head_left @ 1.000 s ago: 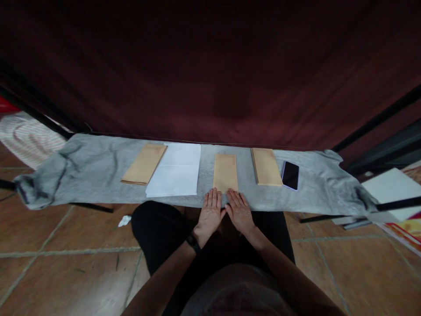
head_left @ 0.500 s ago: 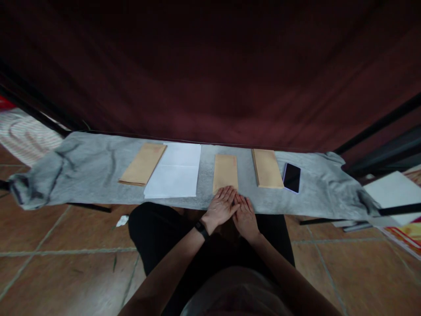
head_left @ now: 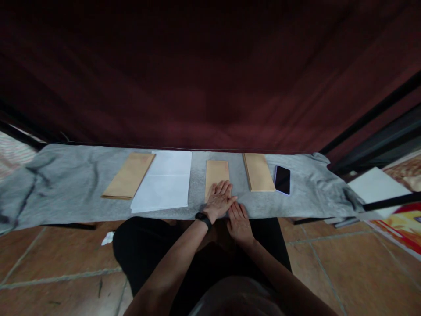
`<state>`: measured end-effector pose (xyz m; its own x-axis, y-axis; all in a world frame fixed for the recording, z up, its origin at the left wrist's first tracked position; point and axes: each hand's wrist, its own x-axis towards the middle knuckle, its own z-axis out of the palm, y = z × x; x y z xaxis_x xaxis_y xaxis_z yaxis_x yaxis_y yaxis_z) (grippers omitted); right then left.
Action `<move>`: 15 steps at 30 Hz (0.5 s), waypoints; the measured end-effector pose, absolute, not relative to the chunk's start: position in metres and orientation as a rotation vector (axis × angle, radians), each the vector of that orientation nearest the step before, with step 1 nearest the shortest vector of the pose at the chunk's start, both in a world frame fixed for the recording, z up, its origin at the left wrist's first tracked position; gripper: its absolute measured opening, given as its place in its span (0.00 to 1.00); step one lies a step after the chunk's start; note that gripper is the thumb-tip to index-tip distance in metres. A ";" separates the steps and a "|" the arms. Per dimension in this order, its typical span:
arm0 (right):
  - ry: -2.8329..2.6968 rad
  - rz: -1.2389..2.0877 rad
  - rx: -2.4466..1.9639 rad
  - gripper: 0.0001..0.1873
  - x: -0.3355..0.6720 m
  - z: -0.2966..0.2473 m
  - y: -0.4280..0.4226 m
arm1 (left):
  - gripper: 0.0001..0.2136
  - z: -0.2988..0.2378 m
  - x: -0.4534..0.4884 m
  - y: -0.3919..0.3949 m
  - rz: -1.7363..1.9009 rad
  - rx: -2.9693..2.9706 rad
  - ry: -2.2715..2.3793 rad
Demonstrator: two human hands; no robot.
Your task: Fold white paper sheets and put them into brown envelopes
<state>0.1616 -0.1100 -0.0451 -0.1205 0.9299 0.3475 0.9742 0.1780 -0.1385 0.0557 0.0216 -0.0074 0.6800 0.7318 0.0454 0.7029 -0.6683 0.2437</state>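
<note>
A single brown paper envelope lies upright in front of me on the grey cloth. My left hand, with a black band on its wrist, rests flat on the lower part of this envelope and hides some of it. Close beside it, my right hand lies flat at the cloth's near edge, fingers stretched out, its fingertips by the left thumb. To the left are a stack of white paper sheets and a pile of brown envelopes. Another stack of brown envelopes sits to the right.
A phone with a dark screen lies right of the envelope stack. The grey cloth covers a narrow bench. Behind it hangs a dark red curtain. A white board is at the right, and a crumpled tissue is on the tiled floor.
My left hand has slid up and forward over the envelope, while my right hand stays near the edge. The whole view has shifted slightly.
</note>
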 end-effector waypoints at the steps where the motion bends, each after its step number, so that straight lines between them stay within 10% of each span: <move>1: -2.103 -0.183 -1.798 0.31 0.162 -0.046 -0.110 | 0.31 -0.008 0.058 0.025 0.212 2.686 1.175; 15: -2.148 -0.245 -1.831 0.38 0.158 -0.028 -0.111 | 0.30 -0.013 0.087 0.089 0.340 2.701 1.301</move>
<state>0.1582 -0.1113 -0.0281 -0.1371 0.9306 0.3394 0.9831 0.1697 -0.0684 0.0868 0.0886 -0.0133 0.6044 0.7830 0.1471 0.7549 -0.6219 0.2082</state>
